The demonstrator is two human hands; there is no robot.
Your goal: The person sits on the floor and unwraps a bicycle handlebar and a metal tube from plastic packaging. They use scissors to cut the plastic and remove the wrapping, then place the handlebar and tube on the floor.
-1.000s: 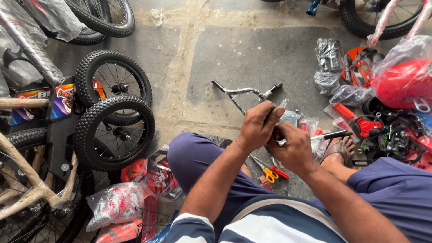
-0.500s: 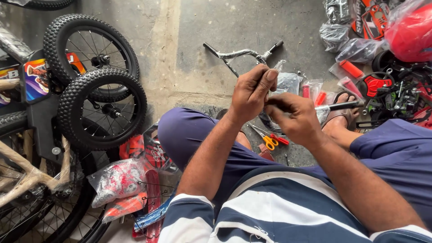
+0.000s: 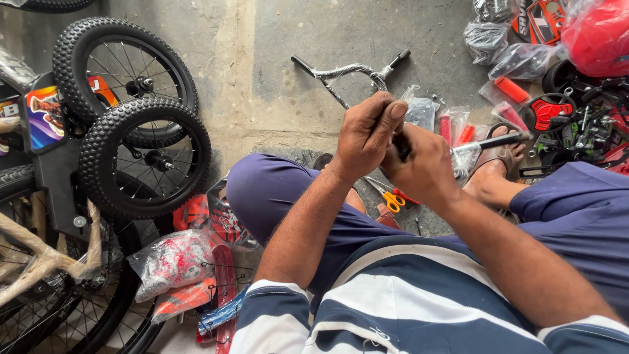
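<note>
Seated on concrete floor [image 3: 295,39], knees apart. Left hand [image 3: 367,134] + right hand [image 3: 422,167] pressed together at frame centre, both clenched on small dark part [image 3: 401,145]; mostly hidden by fingers, kind can't tell. Scissors [image 3: 388,196], orange handles, just below hands on floor. Bagged red parts [image 3: 173,262] at 8 o'clock. 2 small knobby wheels [image 3: 144,157] at 9 o'clock, overlapping. Chrome handlebar [image 3: 347,71] at 12 o'clock, beyond hands. Bagged red grips [image 3: 458,128] at 2 o'clock.
</note>
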